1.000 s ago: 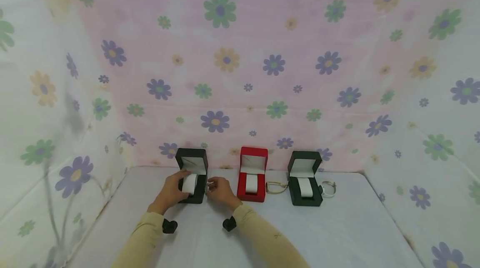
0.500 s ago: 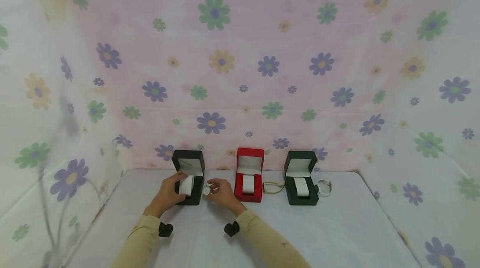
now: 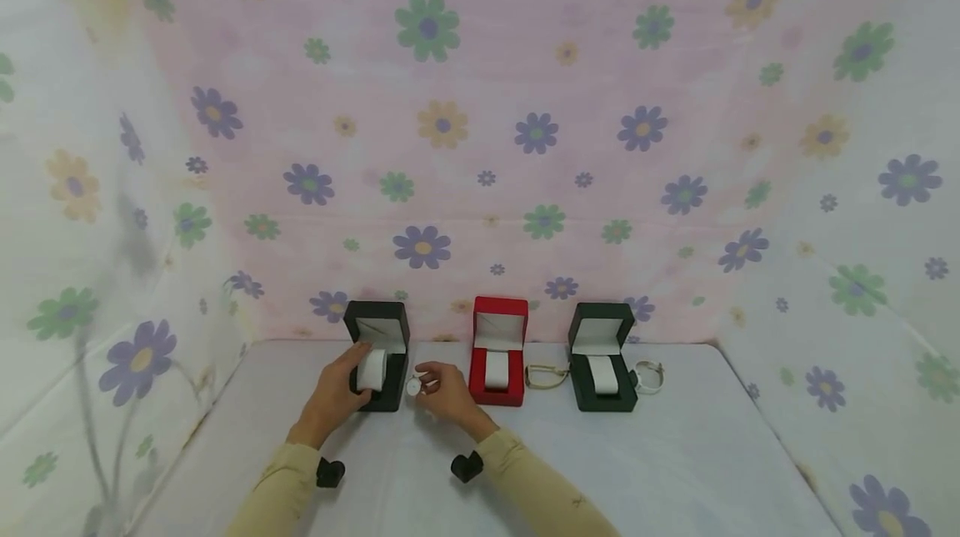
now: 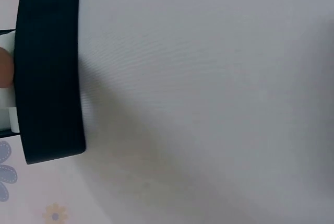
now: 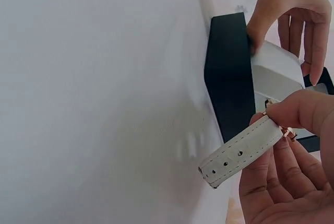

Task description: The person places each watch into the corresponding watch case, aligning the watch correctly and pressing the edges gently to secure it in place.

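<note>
My left hand is over the leftmost dark green watch box, whose lid stands up. It grips the white watch cushion between thumb and fingers; in the right wrist view the cushion sits partly above the box's rim. Just right of that box, my right hand pinches a wristwatch. Its pale, punched strap hangs out from the fingers, with rose-gold metal near the thumb. Only a fingertip shows beside the box wall in the left wrist view.
An open red watch box with a white cushion stands in the middle. A gold-coloured watch lies to its right, followed by another dark green box and a white watch. Flowered cloth rises behind the white tabletop.
The watch in my right hand has turned, so its round face now shows. The white cushion has come up slightly in my left hand. The view has shifted a little.
</note>
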Available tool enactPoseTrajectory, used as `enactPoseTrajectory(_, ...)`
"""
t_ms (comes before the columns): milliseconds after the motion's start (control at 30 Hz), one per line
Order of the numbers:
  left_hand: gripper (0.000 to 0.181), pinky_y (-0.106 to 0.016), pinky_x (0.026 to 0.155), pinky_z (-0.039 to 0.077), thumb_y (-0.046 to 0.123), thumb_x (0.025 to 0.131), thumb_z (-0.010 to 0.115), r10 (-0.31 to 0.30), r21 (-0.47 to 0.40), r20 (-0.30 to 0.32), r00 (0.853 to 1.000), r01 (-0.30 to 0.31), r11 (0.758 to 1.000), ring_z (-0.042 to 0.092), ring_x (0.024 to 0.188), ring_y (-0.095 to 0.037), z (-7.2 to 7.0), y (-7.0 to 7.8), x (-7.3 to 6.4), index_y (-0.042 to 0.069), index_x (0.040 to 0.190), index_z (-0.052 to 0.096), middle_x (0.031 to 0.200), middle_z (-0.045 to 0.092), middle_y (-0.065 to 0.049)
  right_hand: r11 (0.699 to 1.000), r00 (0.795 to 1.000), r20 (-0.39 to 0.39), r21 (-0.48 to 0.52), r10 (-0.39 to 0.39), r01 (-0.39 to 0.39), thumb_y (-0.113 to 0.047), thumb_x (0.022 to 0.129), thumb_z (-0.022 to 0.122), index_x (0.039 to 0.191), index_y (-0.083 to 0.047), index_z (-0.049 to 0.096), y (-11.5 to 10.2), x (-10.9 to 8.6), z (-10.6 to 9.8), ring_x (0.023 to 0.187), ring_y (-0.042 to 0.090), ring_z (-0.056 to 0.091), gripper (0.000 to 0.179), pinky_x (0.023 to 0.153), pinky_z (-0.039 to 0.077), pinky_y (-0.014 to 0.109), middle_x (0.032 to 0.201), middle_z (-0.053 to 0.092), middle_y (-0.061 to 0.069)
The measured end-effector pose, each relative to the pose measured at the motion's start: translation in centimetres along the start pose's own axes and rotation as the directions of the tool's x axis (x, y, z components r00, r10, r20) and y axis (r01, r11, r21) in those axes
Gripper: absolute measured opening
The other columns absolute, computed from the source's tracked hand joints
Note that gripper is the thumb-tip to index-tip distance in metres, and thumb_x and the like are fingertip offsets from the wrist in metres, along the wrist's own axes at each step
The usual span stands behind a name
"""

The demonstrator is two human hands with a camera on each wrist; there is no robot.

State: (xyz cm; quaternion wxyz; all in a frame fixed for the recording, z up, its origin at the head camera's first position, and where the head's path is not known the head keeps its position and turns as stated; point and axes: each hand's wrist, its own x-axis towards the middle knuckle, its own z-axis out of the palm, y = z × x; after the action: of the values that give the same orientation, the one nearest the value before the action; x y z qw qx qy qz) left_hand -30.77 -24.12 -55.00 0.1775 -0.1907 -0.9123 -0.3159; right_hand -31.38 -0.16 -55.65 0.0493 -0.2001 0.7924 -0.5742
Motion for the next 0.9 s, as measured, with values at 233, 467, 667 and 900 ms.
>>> enactPoseTrajectory(233, 0.087, -0.048, 0.104, 0.050, -0.015, 0.064, 0.086, 0.106, 0.086, -0.177, 0.979, -0.092, 0.992, 0.056, 0.127, -0.047, 1.2, -0.1, -1.2, -0.004, 0.143, 0.052, 0.141, 0.056, -0.029, 0.998, 0.998, 0.010, 0.004, -0.059, 0.059, 0.005, 0.085, 0.071, 0.125, 0.007, 0.064, -1.0, -1.4, 0.1, 0.080, 0.004, 0.063, 0.040, 0.072, 0.058, 0.020, 0.100, 0.072, 0.009)
enactPoseTrajectory(467, 0.089, 0.000, 0.110, 0.021, -0.020, 0.058, 0.087, 0.198, 0.052, -0.318, 0.927, -0.192, 0.980, 0.057, 0.122, -0.044, 1.8, 0.0, -1.6, -0.008, 0.140, 0.053, 0.136, 0.057, -0.028, 0.997, 0.999, -0.005, 0.059, -0.042, 0.042, 0.000, 0.089, 0.073, 0.130, 0.002, 0.064, -2.4, -2.8, -0.1, 0.086, 0.006, 0.066, 0.043, 0.075, 0.057, 0.017, 0.108, 0.072, 0.009)
enactPoseTrajectory(667, 0.096, -0.003, 0.109, 0.026, -0.020, 0.055, 0.088, 0.230, 0.029, -0.353, 0.907, -0.235, 0.972, 0.059, 0.120, -0.045, 1.1, 1.6, -1.3, -0.008, 0.142, 0.052, 0.136, 0.058, -0.028, 0.989, 0.996, -0.063, 0.132, -0.056, 0.064, -0.003, 0.090, 0.074, 0.131, -0.007, 0.065, -3.7, -4.3, -0.9, 0.089, 0.007, 0.068, 0.043, 0.072, 0.060, 0.021, 0.112, 0.071, 0.008)
enactPoseTrajectory(900, 0.106, -0.004, 0.110, 0.026, -0.017, 0.052, 0.090, 0.248, -0.007, -0.349, 0.904, -0.268, 0.963, 0.060, 0.118, -0.043, 0.0, 5.0, -0.7, -0.008, 0.148, 0.044, 0.128, 0.062, -0.026, 0.984, 0.989, -0.126, 0.151, -0.072, 0.091, -0.003, 0.090, 0.074, 0.132, -0.009, 0.065, -5.0, -5.8, -2.7, 0.093, 0.013, 0.068, 0.043, 0.076, 0.060, 0.022, 0.115, 0.071, 0.011)
